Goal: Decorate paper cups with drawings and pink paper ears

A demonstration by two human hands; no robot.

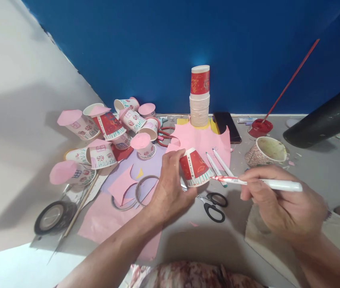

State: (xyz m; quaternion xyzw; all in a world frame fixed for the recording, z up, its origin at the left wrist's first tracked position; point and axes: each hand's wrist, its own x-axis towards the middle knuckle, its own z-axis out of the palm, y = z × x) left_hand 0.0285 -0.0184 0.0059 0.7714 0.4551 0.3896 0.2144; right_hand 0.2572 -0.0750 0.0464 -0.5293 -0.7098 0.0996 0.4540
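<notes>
My left hand [170,190] is closed around a red paper cup [194,168], held upside down and tilted, with green strokes drawn along its white lower band. In my right hand [281,200] is a white felt-tip pen [278,185] with a red tip, which is at the right end of the cup's band; I cannot tell whether it touches. Beneath the cup lie black-handled scissors [215,207], their blades partly hidden by my left hand. Two more white felt-tip pens [217,170] rest just behind the cup on pink paper [185,134].
Several decorated cups with pink paper tops [102,154] crowd the left. A tall cup stack [200,100] stands at the back, beside a dark phone [227,127]. To the right are a stained paper cup [266,152], a red dish [260,128] and a black cylinder [323,116]. Tape [51,218] lies left.
</notes>
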